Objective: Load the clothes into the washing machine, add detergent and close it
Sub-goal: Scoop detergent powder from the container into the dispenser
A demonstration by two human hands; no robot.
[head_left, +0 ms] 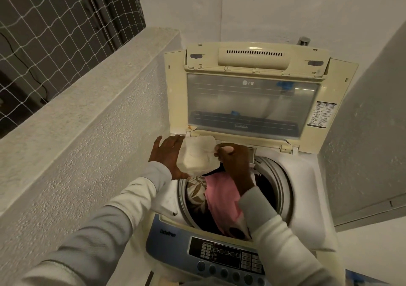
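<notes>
A top-loading washing machine [307,186] stands with its lid [252,101] raised upright at the back. In the drum lie clothes: a pink garment [219,197], a leaf-patterned one [196,192] and dark ones. My left hand [168,156] cups a white detergent packet [196,153] from the left, above the drum's back-left rim. My right hand [235,158] pinches the packet's right edge at its top corner. Both arms wear pale sleeves.
A rough low wall [87,131] runs along the left, with netting above it. A grey panel [369,142] stands close on the right. The control panel [226,255] with its buttons lies at the machine's near edge. White walls are behind.
</notes>
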